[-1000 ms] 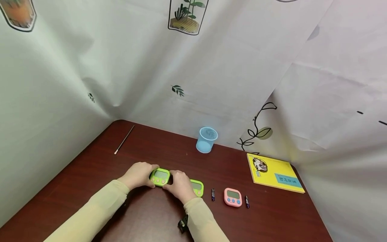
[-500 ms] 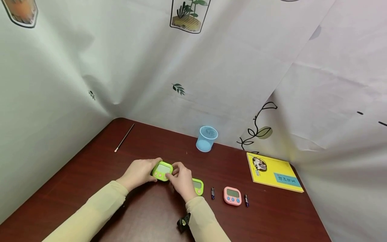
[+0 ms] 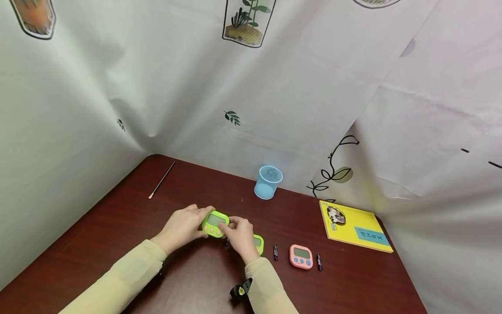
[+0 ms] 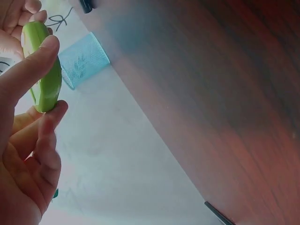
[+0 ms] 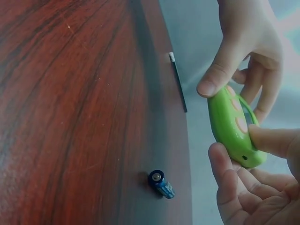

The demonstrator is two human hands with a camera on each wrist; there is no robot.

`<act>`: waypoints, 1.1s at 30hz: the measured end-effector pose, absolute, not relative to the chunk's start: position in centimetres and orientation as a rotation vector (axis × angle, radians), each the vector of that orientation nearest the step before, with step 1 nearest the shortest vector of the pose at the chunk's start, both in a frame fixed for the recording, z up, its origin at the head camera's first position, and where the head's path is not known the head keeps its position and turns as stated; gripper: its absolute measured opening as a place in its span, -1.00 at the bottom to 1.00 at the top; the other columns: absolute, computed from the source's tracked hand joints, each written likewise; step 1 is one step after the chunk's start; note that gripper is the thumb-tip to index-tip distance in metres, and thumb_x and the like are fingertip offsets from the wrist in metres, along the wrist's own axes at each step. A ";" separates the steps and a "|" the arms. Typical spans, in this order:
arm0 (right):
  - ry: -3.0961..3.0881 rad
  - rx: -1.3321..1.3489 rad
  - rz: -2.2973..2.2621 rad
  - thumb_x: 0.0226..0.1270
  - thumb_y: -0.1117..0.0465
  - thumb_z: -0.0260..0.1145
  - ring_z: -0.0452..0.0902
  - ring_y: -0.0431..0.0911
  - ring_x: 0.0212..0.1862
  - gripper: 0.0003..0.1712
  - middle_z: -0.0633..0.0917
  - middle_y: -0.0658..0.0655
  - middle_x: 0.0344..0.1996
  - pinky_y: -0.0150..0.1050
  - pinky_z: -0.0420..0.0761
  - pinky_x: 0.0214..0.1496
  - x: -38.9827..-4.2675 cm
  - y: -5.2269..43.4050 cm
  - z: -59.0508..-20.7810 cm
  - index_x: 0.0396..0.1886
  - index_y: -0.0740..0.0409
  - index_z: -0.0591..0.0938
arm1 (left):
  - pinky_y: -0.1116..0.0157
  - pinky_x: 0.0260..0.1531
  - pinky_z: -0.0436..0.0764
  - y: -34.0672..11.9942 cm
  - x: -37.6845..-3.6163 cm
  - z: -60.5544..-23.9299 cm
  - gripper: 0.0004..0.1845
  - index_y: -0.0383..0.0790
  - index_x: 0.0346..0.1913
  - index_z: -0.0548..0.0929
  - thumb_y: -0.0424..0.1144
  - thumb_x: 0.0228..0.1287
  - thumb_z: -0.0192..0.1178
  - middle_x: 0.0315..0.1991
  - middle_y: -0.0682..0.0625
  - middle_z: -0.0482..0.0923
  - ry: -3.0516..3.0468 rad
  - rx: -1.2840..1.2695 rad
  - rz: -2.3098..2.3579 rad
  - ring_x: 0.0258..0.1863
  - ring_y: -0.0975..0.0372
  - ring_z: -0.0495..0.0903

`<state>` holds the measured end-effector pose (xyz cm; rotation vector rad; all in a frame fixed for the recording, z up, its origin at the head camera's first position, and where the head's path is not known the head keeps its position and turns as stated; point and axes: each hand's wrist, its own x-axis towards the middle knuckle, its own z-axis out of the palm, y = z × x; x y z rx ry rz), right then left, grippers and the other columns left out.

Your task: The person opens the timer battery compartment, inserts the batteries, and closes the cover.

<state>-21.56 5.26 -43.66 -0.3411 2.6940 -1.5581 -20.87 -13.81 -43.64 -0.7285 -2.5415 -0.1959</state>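
Both hands, left hand [image 3: 184,224] and right hand [image 3: 240,235], pinch the light, rigid, probably slippery green plastic timer [image 3: 215,224] by its nine- and three-o'clock edges.

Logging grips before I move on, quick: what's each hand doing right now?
Left hand: holding the green timer, thumb and fingers on its edges.
Right hand: pinching the same timer from the other side.

We count three timers: two green timers [image 3: 215,223] [image 3: 258,243], one pink timer [image 3: 301,256]. Three batteries [image 3: 276,252] [image 3: 319,262] [image 5: 161,184]. One blue cup [image 3: 267,182], one yellow book [image 3: 354,226], one thin stick [image 3: 161,179].
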 end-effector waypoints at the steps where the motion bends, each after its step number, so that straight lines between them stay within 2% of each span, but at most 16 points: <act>1: 2.687 -0.343 -1.562 0.23 0.13 0.36 0.65 -0.03 -0.52 -0.70 0.70 0.04 -0.58 -0.37 0.52 -0.51 -21.5 5.3 -43.7 -0.15 0.26 0.68 | 0.32 -0.44 0.54 -13.7 -20.8 -43.6 -0.22 -0.19 0.07 0.56 0.05 -0.31 0.56 -0.25 0.08 0.68 -2.547 -0.724 -0.196 -0.38 0.24 0.47; 5: 2.665 -0.338 -1.597 0.24 0.13 0.35 0.65 -0.03 -0.51 -0.67 0.70 0.06 -0.54 -0.36 0.54 -0.50 -21.4 5.5 -43.8 -0.12 0.29 0.66 | 0.35 -0.52 0.49 -13.4 -20.6 -43.5 -0.24 -0.14 0.06 0.57 0.05 -0.32 0.57 -0.40 0.11 0.63 -2.576 -0.685 -0.236 -0.45 0.26 0.40; 10: 2.648 -0.314 -1.675 0.25 0.13 0.34 0.65 -0.08 -0.53 -0.66 0.70 0.07 -0.50 -0.37 0.55 -0.49 -21.3 5.8 -43.6 -0.11 0.30 0.66 | 0.39 -0.63 0.35 -12.9 -20.4 -43.3 -0.23 -0.09 0.13 0.57 0.02 -0.29 0.57 -0.59 0.11 0.38 -2.609 -0.618 -0.348 -0.57 0.29 0.30; 14: 2.642 -0.298 -1.773 0.24 0.13 0.35 0.66 0.03 -0.51 -0.64 0.71 0.12 -0.49 -0.35 0.57 -0.50 -21.3 6.0 -43.5 -0.10 0.32 0.65 | 0.41 -0.68 0.29 -12.6 -20.4 -43.2 -0.20 0.00 0.20 0.54 0.02 -0.26 0.55 -0.62 0.13 0.30 -2.596 -0.572 -0.397 -0.63 0.32 0.24; 18: 2.622 -0.269 -1.902 0.23 0.12 0.37 0.66 0.16 -0.48 -0.62 0.70 0.16 -0.49 -0.21 0.63 -0.47 -21.2 6.0 -43.3 -0.10 0.33 0.65 | 0.40 -0.70 0.26 -12.3 -20.3 -42.9 -0.16 0.06 0.26 0.49 0.04 -0.22 0.53 -0.65 0.12 0.28 -2.583 -0.519 -0.429 -0.65 0.32 0.24; 21: 2.617 -0.251 -1.982 0.21 0.12 0.38 0.65 0.19 -0.47 -0.63 0.70 0.16 -0.50 -0.09 0.64 -0.45 -21.0 6.0 -43.2 -0.11 0.32 0.66 | 0.38 -0.70 0.26 -12.2 -20.2 -42.6 -0.19 0.03 0.27 0.49 0.08 -0.17 0.50 -0.65 0.11 0.29 -2.614 -0.475 -0.484 -0.66 0.32 0.23; 23: 2.681 -0.251 -1.996 0.20 0.12 0.39 0.65 0.08 -0.48 -0.65 0.70 0.12 -0.50 -0.13 0.64 -0.44 -20.9 6.0 -43.1 -0.13 0.30 0.67 | 0.37 -0.66 0.31 -12.0 -20.1 -42.5 -0.27 -0.01 0.22 0.54 0.12 -0.09 0.44 -0.62 0.14 0.43 -2.640 -0.447 -0.552 -0.66 0.33 0.28; 25: 2.752 -0.266 -2.003 0.20 0.12 0.39 0.64 -0.06 -0.47 -0.67 0.70 0.09 -0.49 -0.23 0.63 -0.43 -20.6 6.1 -43.0 -0.14 0.25 0.67 | 0.33 -0.59 0.41 -11.7 -20.0 -42.4 -0.36 -0.08 0.17 0.59 0.13 0.02 0.37 -0.54 0.14 0.59 -2.658 -0.421 -0.656 -0.61 0.31 0.42; 27: 2.826 -0.308 -2.006 0.20 0.11 0.39 0.61 -0.18 -0.46 -0.70 0.69 0.06 -0.48 -0.33 0.60 -0.42 -20.3 6.2 -43.1 -0.15 0.21 0.67 | 0.31 -0.52 0.46 -11.4 -19.9 -42.3 -0.43 -0.15 0.11 0.63 0.13 0.12 0.29 -0.47 0.14 0.67 -2.671 -0.397 -0.763 -0.57 0.33 0.50; 29: 2.895 -0.372 -1.985 0.20 0.12 0.39 0.57 -0.25 -0.46 -0.72 0.68 0.03 -0.48 -0.38 0.58 -0.41 -20.0 6.2 -43.2 -0.16 0.16 0.67 | 0.27 -0.42 0.49 -11.2 -20.0 -42.2 -0.48 -0.20 0.07 0.65 0.11 0.21 0.23 -0.49 0.15 0.67 -2.681 -0.387 -0.817 -0.58 0.35 0.51; 33: 3.010 -0.509 -1.903 0.20 0.13 0.39 0.55 -0.28 -0.46 -0.76 0.67 0.01 -0.47 -0.40 0.57 -0.42 -19.8 6.2 -43.7 -0.18 0.13 0.66 | 0.12 -0.20 0.49 -11.1 -19.9 -42.1 -0.51 -0.22 0.01 0.69 0.12 0.30 0.13 -0.59 0.17 0.59 -2.712 -0.386 -0.792 -0.59 0.33 0.50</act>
